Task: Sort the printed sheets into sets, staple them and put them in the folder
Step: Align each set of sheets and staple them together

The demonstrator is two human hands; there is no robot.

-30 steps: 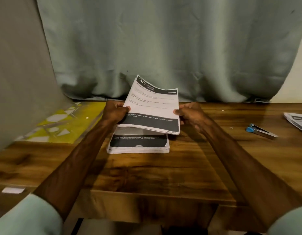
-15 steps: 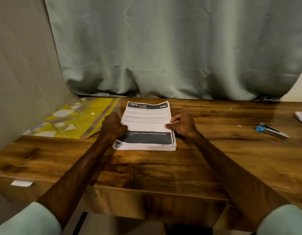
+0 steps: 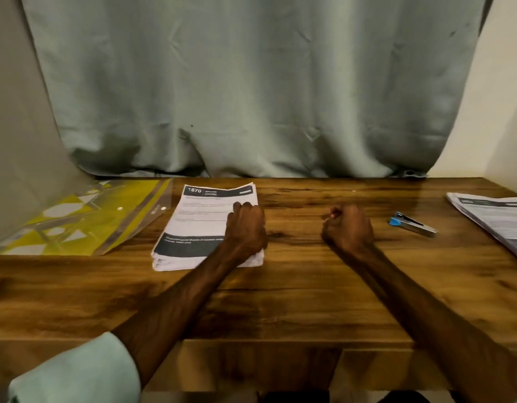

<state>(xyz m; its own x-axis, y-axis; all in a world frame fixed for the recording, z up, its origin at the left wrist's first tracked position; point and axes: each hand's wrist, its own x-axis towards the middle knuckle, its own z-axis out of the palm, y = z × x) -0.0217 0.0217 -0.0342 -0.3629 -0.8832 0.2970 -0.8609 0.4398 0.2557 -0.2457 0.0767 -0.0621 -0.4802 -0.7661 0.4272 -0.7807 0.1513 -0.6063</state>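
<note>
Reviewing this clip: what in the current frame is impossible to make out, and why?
Head view: body text on the stack of printed sheets is too small and blurred; only "1670" reads.
Head view: the second pile is cut off by the right edge.
Head view: the left hand hides its own fingertips, so its grip on the stack is unclear.

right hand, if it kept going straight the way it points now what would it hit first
Probably the grey-green curtain behind the brown wooden table. The right hand, a fist, points away and leftward; that line seems to pass just right of the white stack of printed sheets, but depth is unclear.
</note>
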